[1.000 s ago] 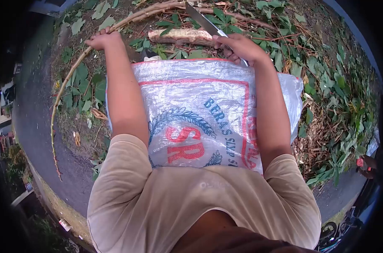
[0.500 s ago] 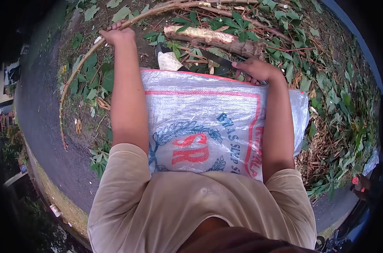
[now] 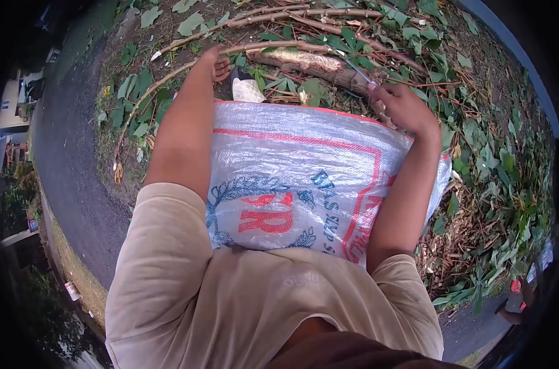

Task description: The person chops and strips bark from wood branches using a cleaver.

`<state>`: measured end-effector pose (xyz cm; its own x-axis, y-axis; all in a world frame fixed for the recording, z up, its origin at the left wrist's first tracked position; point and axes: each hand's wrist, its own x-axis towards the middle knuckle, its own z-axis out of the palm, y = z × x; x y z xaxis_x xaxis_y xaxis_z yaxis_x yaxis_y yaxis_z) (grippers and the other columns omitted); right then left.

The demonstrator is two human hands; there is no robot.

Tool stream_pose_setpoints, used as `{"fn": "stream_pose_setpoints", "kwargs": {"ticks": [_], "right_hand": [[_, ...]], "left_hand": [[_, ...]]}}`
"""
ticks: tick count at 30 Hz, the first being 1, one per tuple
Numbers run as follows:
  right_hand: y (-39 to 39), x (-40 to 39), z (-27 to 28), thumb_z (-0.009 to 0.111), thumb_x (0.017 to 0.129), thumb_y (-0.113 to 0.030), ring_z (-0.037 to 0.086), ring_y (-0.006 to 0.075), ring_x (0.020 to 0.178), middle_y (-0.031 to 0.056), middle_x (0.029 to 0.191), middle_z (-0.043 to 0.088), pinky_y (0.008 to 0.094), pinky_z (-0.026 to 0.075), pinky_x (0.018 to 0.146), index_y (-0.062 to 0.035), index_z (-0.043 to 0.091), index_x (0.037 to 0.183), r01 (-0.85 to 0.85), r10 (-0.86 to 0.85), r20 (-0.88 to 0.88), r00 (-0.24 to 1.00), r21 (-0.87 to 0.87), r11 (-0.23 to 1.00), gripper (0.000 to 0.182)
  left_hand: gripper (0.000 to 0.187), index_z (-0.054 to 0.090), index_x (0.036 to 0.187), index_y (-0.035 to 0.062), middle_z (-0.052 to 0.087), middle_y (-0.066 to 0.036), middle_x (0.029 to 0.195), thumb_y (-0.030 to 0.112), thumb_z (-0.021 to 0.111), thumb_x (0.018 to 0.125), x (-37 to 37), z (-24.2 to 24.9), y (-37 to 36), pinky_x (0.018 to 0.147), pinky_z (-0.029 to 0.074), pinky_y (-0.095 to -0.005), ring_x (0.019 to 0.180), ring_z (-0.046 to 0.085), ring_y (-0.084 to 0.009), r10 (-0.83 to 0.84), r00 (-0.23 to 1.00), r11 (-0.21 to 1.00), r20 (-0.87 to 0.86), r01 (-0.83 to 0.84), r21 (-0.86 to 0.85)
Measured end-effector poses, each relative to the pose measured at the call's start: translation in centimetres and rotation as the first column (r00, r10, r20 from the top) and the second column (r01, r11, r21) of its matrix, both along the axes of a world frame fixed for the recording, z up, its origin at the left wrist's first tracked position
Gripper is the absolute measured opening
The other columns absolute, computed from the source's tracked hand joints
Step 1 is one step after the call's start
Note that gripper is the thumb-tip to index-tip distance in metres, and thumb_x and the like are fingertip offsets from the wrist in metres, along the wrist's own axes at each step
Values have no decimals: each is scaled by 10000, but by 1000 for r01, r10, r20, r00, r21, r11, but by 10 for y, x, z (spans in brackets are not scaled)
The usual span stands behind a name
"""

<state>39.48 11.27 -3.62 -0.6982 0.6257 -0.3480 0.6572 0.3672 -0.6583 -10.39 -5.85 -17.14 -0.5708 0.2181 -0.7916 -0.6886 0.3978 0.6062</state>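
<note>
My left hand (image 3: 214, 65) is curled around a long, thin, curved stem (image 3: 264, 47), whose thin end arcs down to the left. The stem's thicker end lies over a log (image 3: 338, 75) with pale wood chopped bare along its top. In my right hand (image 3: 403, 106) is a long-bladed knife (image 3: 358, 69), gripped by the handle, its blade pointing up and left near that stem end. A white woven sack (image 3: 279, 147) with red and blue print covers my lap, below both hands.
Other cut stems (image 3: 304, 13) lie beyond the log, one with a white cut end. A pale patterned thing with black edges (image 3: 247, 90) sits at the sack's far edge. Leaves and wood chips (image 3: 458, 227) cover the ground at right; a paved road (image 3: 67, 141) runs along the left.
My left hand has moved right and nearer, bringing the stem down across the log. My right hand has shifted right, and the knife blade now points more upward, away from me.
</note>
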Motion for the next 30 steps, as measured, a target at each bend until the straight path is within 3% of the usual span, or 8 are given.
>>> {"fn": "stream_pose_setpoints", "kwargs": {"ticks": [3,4,7,10,14,16,24,30], "right_hand": [[-11,-9,13,639,993,-507,685,342,832,234,899,738,438,523,839,38,735,1157,115,-115,12,993,27,993,577],[-9,-11,6,639,993,-507,685,342,832,234,899,738,438,523,839,38,735,1157,115,-115,13,993,27,993,577],[-5,-26,-18,675,975,-484,675,287,766,186,824,714,418,521,761,29,725,1176,217,-190,-190,963,137,966,553],[-6,-37,-17,679,984,-445,637,227,661,126,753,670,386,494,653,25,714,1183,281,-301,-258,918,-109,953,512],[-10,-49,-43,636,1023,-415,593,187,541,73,662,622,367,458,553,28,714,1108,341,-345,-348,872,-75,937,457],[-19,-55,-42,624,1032,-417,623,174,540,73,621,610,361,481,558,25,706,1115,376,-393,-271,879,-115,919,456],[-40,-80,-36,560,1074,-419,636,162,527,68,613,615,349,486,547,-6,665,1130,312,-312,-472,825,-80,947,430],[-52,-85,-64,519,1075,-392,686,489,906,292,916,704,566,503,823,13,647,1138,272,-232,-248,941,139,952,429]], "left_hand": [[569,699,918,111,680,-90,764,665,577,956,-38,-7,-10,804,545,-464,820,697,-264,-767,617,537,-176,468,-702],[569,699,918,111,680,-90,764,665,577,956,-39,4,-1,804,545,-464,820,697,-264,-767,617,537,-175,468,-701],[698,678,1317,17,681,-235,1329,615,590,969,-40,56,29,1085,501,-463,1239,649,-396,-970,-68,205,-233,282,-937],[753,658,1328,0,661,-235,1365,652,583,960,-23,57,36,1085,498,-469,1245,647,-392,-893,-259,228,-367,442,-868],[783,692,1228,6,710,-276,1188,721,577,932,-30,1,23,992,519,-488,1127,684,-419,-851,-328,242,-411,449,-860],[872,665,1316,2,690,-264,1269,772,563,919,-26,13,21,1058,505,-464,1185,667,-403,-932,-317,6,-177,474,-881],[719,695,938,-56,642,-255,803,622,486,1053,-41,47,-24,812,495,-480,797,645,-368,-824,-352,136,-445,638,-758],[707,671,874,-38,543,-186,654,622,492,1053,-19,43,-55,694,459,-480,640,538,-316,-865,-242,155,-439,703,-694]]}}
